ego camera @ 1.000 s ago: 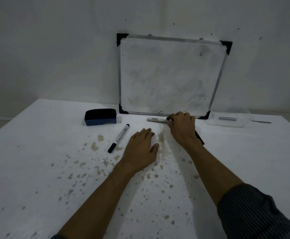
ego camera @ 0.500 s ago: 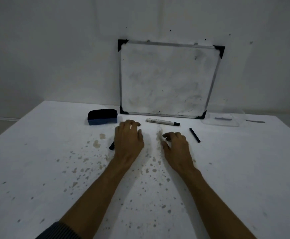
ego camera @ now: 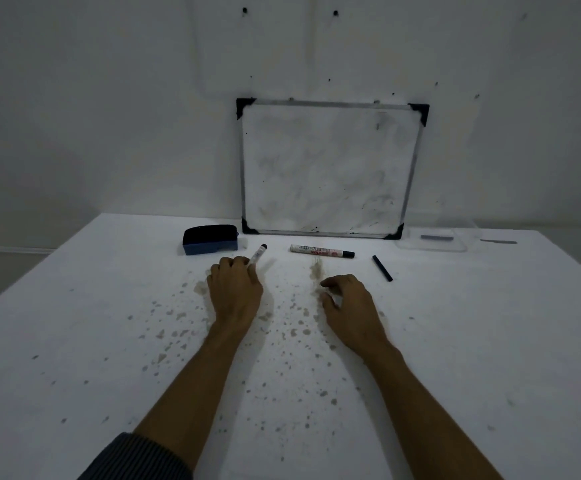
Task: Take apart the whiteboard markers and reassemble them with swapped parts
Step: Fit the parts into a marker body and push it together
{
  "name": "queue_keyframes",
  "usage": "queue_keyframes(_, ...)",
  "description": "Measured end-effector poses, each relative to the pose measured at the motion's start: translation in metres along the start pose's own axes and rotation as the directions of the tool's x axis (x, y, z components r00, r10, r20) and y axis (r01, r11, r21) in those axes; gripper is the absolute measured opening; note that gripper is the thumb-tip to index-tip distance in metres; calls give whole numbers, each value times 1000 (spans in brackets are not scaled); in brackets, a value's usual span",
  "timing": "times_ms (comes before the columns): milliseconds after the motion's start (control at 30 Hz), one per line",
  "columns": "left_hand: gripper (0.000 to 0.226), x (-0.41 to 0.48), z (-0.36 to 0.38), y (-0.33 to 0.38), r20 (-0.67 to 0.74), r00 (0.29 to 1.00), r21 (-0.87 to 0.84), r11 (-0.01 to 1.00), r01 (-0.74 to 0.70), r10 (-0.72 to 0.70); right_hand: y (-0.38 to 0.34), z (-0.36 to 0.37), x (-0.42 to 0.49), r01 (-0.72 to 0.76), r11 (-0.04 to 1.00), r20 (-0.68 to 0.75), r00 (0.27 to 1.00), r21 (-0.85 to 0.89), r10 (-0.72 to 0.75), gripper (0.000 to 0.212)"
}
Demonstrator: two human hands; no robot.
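Note:
My left hand is closed over the near end of a white marker, whose black-tipped far end sticks out past my fingers toward the eraser. A second white marker with red print lies crosswise in front of the whiteboard, its black nib end pointing right and uncapped. A loose black cap lies on the table to its right. My right hand rests on the table below that marker with fingers curled apart, holding nothing.
A blue-and-black eraser sits at the back left. A framed whiteboard leans against the wall. A clear plastic tray stands at the back right. The white table is speckled with stains.
My right hand left the second marker and drew back toward me. My left hand moved left and forward and closed on the first marker. The camera tilted up.

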State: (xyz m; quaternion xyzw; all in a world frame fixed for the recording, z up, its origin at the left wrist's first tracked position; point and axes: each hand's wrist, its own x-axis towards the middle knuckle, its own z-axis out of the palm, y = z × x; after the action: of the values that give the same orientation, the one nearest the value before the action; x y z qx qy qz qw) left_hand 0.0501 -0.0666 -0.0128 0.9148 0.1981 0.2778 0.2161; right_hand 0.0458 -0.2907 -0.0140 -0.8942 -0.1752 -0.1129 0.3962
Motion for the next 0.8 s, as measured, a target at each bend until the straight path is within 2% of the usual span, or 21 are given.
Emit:
queue_keyframes(100,26,-13,-12,24,78,992,-328,942,-67,97,-5,-4,0,-60,992,-33,997,108,63,28)
queue_keyframes(167,28,-26,-25,45,256,957,-546,837,29,134,-8,-11,2,-123,964,-51,989,236,139,30)
queue_keyframes(233,27,-38,-29,58,415,884,-665,734,134,214,-7,-18,3,-162,899,-69,976,407,207,28)
queue_keyframes(300,26,-47,-28,62,494,828,-705,680,204,264,-5,-24,3,-192,800,-73,957,569,281,27)
queue_keyframes(400,28,-52,-19,64,531,805,-723,636,269,263,-5,-31,2,-212,682,-56,936,700,349,25)
queue_keyframes(633,29,-58,-15,64,477,824,-727,663,175,306,-8,-32,6,-228,739,38,964,635,265,27)
queue_keyframes(700,28,-60,-13,63,450,831,-722,681,123,327,-8,-33,6,-240,709,79,964,664,253,27)
queue_keyframes(800,28,-59,-12,62,415,866,-745,650,149,278,-8,-36,6,-246,679,107,965,691,240,27)
